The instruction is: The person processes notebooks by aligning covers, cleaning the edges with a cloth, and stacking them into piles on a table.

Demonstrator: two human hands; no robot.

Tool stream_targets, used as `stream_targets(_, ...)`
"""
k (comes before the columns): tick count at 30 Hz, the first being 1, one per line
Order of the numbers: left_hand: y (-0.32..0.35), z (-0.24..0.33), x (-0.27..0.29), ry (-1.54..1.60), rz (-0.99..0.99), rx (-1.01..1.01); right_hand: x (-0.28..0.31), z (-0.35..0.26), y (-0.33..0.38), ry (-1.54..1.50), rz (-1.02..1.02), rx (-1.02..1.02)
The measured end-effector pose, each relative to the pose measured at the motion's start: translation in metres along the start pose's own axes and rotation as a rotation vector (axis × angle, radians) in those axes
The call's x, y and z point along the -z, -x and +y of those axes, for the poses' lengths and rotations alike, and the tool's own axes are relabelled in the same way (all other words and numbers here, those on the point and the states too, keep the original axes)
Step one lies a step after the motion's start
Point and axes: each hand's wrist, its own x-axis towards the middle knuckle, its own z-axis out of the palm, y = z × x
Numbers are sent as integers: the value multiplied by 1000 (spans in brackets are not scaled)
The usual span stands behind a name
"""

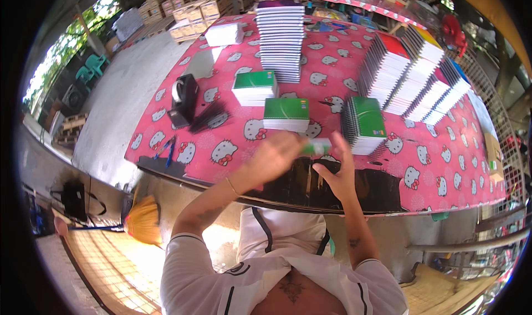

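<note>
In front of me, above the near edge of the table, is a small green-and-white notebook (317,146), seen at a slant. My left hand (279,155), slightly blurred, is closed on its left end. My right hand (341,168) is at the notebook's right end with thumb and fingers apart; whether it touches is unclear. Just beyond lies a low stack of green-covered notebooks (286,113). Another green stack (255,86) stands behind it to the left. A spiral-bound green stack (366,124) is to the right of my right hand.
A tall notebook stack (281,43) rises at the back. Red, yellow and blue-covered stacks (388,65) stand at the right. A black tape dispenser (184,99), a bunch of thin black strips (209,117) and a blue-handled tool (169,150) lie left on the pink-patterned table (327,65).
</note>
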Motion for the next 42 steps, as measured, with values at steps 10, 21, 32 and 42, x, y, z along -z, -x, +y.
stream_targets(10,143,-160,50,-465,-41,582,1,30,35,-233,-212,-408)
stream_targets(21,141,-136,25,-509,-13,455,-8,31,33,-312,-324,-544)
stream_targets(32,98,-62,34,-154,9,618,-9,34,41,-331,-315,-479)
stream_targets(42,82,21,13,443,211,721,-11,37,46,-325,-325,-499)
